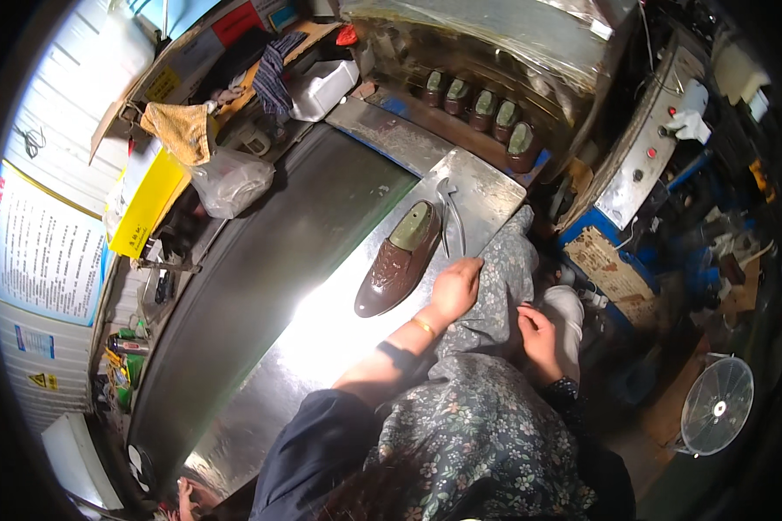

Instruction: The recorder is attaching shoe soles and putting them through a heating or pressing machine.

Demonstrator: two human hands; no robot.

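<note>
A brown leather shoe [396, 267] with a green shoe last [413, 227] inside stands on the metal worktable [321, 334], its toe toward the near left. Right beside it lies a pair of metal pincers [451, 219], handles toward me. My left hand [457, 288], a yellow band at its wrist, rests closed at the table's edge, just below the pincer handles and against my floral apron [495, 434]. Whatever its curled fingers may hold is hidden. Over my lap, my right hand [539, 337] is closed too, fingertips drawn together; I cannot make out anything in them.
Several brown shoes on lasts [484, 108] line a shelf at the back. A dark conveyor belt [278, 234] runs along the table's left. At right are a control panel [647, 143] and a round fan [717, 406]. Another person's hand [191, 497] shows at lower left.
</note>
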